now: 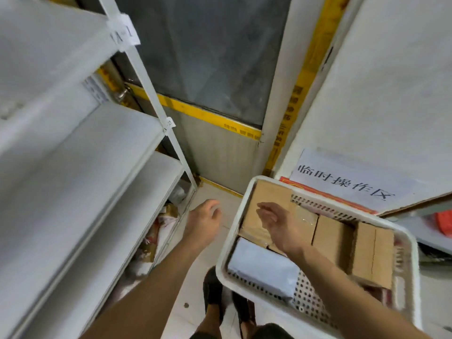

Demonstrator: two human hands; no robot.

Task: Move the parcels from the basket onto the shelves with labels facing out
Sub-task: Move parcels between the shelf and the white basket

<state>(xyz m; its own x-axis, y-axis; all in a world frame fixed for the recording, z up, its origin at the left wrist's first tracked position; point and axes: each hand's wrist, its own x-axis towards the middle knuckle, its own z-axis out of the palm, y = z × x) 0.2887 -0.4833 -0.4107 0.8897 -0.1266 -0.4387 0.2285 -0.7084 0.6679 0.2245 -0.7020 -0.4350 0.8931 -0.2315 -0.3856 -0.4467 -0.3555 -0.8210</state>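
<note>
Both hands are empty. Left hand [204, 220] hangs over the floor in the gap between shelves [80, 152] and basket [247, 189], fingers loosely curled, gripping nothing. Right hand [275, 222] hovers above the basket's near-left part, fingers relaxed and spread, holding nothing; contact with the box below it can't be told, blurred.

Parcels all sit in the white perforated basket, to the right of the left hand. Directly under the right hand: a flat cardboard box [267, 194] with glossy tape. Toward the wrist side: a grey poly mailer [261, 265]. Further right of the right hand: two upright cartons [332, 234] and [373, 253].

Handling guess: cartons look stiff and light to medium, fine for a pinch across opposite faces; taped areas are likely slick, so grab bare cardboard edges. The mailer looks soft and floppy, better scooped from beneath or taken by an edge with support.

No labels readable here, so each needs turning to find one. Shelf boards beside the left hand look bare.
</note>
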